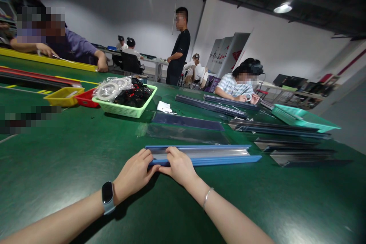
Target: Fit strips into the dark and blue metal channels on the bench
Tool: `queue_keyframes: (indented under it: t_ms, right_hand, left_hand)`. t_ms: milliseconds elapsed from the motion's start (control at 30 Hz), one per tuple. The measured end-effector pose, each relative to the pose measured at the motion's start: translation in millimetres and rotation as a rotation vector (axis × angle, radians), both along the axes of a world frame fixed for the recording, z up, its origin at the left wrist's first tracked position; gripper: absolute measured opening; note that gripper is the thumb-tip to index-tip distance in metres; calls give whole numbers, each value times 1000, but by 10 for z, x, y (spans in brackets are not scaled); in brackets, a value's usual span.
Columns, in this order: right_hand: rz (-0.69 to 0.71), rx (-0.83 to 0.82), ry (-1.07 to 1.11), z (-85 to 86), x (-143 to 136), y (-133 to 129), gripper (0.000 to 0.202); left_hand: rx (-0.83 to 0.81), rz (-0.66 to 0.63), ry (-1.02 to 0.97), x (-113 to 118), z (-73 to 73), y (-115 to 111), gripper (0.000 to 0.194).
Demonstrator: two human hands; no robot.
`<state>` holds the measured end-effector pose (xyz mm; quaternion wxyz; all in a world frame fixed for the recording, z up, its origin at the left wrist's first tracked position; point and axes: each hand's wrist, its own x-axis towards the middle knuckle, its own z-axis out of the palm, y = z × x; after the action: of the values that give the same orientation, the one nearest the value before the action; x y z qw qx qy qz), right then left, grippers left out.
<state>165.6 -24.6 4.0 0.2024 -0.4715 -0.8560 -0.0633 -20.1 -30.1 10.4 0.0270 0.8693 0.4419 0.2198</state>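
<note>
A long blue channel profile (225, 159) with a silvery inner face lies across the green table in front of me. At its left end my left hand (137, 169) grips it, fingers over the near wall and thumb along the front. Close beside it, my right hand (179, 164) is closed on the same profile, fingertips reaching into the channel and thumb on the near side. The two thumbs almost meet. Whatever is under the fingertips is hidden. Just beyond the profile lie a clear plastic strip (185, 133) and a dark flat panel (187, 121).
A light green basket (126, 110) holds tape rolls and black parts, with red (85, 98) and yellow (63, 97) bins beside it. Dark profiles (303, 156) lie at right near teal trays (305, 118). Co-workers sit across the table; one person stands behind.
</note>
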Motion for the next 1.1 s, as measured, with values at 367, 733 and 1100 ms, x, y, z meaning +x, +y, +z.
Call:
queue_keyframes:
  t_ms: [367,733,1100]
  right_hand:
    - [63,21,72,-32,23,4,30]
    - [49,11,84,-40,20,7,32]
    - [69,22,106,-75,21,28,34]
  left_hand:
    - [30,33,32,-1,10,-16,21]
    - [43,55,23,-10,3,-34,20]
    - [73,64,42,1,-59,-52,22]
